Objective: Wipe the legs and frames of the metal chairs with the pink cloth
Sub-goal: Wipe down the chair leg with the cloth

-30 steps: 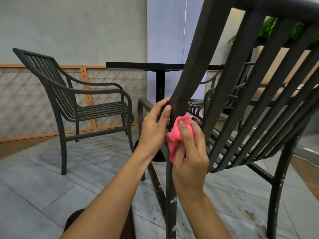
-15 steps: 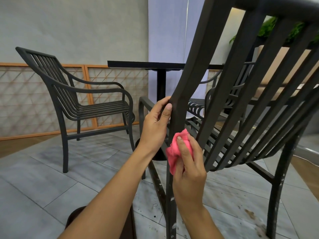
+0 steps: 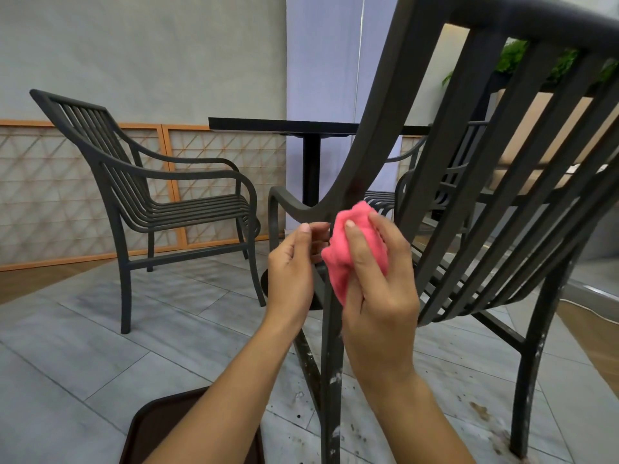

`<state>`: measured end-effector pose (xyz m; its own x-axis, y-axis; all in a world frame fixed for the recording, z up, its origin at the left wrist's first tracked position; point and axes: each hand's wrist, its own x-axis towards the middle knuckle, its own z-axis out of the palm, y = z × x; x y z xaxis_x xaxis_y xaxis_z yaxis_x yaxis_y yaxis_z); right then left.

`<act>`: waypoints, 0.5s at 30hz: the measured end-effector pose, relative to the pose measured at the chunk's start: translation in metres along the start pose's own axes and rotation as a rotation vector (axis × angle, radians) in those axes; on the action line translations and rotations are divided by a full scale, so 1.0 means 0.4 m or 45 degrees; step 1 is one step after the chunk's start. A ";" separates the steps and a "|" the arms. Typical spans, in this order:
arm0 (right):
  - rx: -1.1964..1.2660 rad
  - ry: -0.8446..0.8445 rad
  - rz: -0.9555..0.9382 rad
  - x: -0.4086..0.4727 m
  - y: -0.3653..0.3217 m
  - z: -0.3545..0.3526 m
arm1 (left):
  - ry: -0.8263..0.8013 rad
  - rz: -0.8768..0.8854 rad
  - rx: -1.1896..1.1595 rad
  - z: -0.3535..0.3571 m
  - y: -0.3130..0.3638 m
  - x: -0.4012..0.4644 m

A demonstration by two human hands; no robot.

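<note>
The near metal chair [image 3: 378, 128] fills the right half of the view, its back slats towards me. My right hand [image 3: 378, 296] grips the bunched pink cloth [image 3: 355, 216] and holds it where the armrest meets the chair's back upright. The scuffed rear leg [image 3: 331, 380] runs down below the cloth. My left hand [image 3: 291, 262] hangs just left of the cloth with its fingers loosely curled, off the upright; I cannot tell whether its fingertips touch the cloth. A second metal chair [image 3: 140, 182] stands at the left.
A black pedestal table [image 3: 284, 123] stands behind the chairs, with a third chair [image 3: 418, 182] beyond it. A dark brown tray [image 3: 160, 426] lies on the grey floor tiles at the bottom. A lattice screen lines the left wall; a planter with green leaves is at the upper right.
My left hand has let go of the upright and dropped beside the cloth. My right hand, which had slid down the post, has come back up with the cloth to the armrest joint.
</note>
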<state>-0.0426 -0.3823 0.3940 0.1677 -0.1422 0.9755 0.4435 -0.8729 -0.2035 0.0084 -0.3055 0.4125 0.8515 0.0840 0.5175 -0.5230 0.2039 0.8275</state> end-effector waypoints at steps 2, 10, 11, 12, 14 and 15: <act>-0.093 -0.040 -0.025 0.024 -0.009 0.017 | -0.027 -0.031 -0.026 0.004 0.006 -0.002; -0.341 -0.179 -0.077 0.013 0.000 0.057 | -0.047 -0.086 -0.070 0.004 0.005 0.000; -0.361 -0.189 -0.073 0.008 0.000 0.061 | -0.048 -0.088 -0.064 0.002 0.006 0.001; -0.373 -0.204 -0.065 0.001 -0.001 0.063 | -0.050 -0.090 -0.055 0.000 0.005 0.003; -0.384 -0.237 -0.048 -0.011 -0.004 0.066 | -0.054 -0.098 -0.039 -0.003 0.004 0.005; -0.392 -0.249 -0.038 -0.016 -0.007 0.067 | -0.055 -0.105 -0.033 -0.004 0.004 0.005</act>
<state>-0.0212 -0.3665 0.3861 0.3374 -0.0487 0.9401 0.1700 -0.9791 -0.1117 0.0094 -0.3033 0.4144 0.8891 0.0238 0.4570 -0.4494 0.2337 0.8622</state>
